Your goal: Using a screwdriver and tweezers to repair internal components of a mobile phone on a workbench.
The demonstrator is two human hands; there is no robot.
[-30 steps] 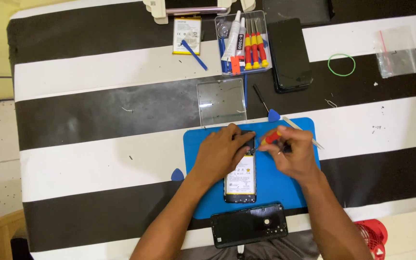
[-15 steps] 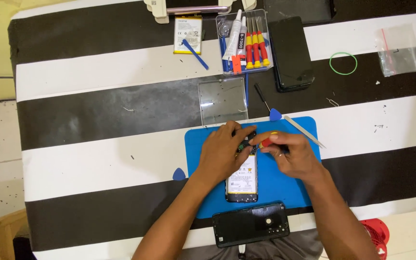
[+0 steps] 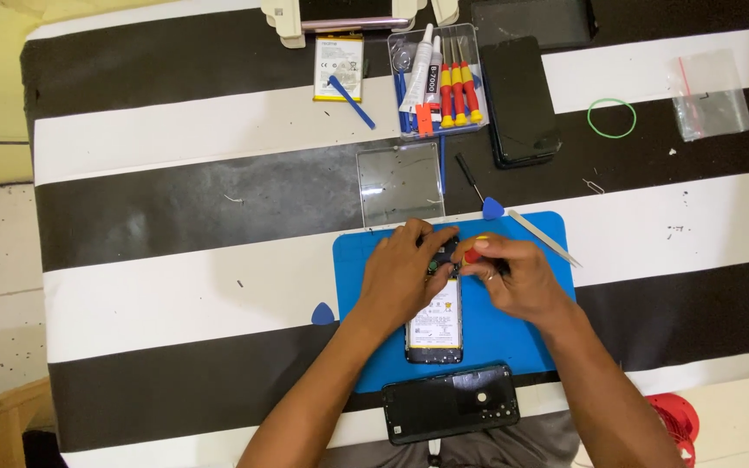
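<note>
An opened phone (image 3: 434, 325) with its battery showing lies on a blue work mat (image 3: 496, 334). My left hand (image 3: 405, 273) rests over the phone's top end and steadies it. My right hand (image 3: 513, 273) grips a small screwdriver with a red and yellow handle (image 3: 473, 252), its tip at the phone's upper part between my two hands. The tip itself is hidden by my fingers.
A black phone back cover (image 3: 451, 403) lies below the mat. Beyond the mat sit a clear lid (image 3: 400, 182), a tray of red-handled screwdrivers (image 3: 438, 82), a spare battery (image 3: 338, 67), a dark phone (image 3: 520, 100), a green rubber band (image 3: 611, 118), blue picks (image 3: 492, 209) and a plastic bag (image 3: 709, 94).
Both hands shifted slightly up the phone toward its top end. The screwdriver stays in my right hand; the phone has not moved on the mat.
</note>
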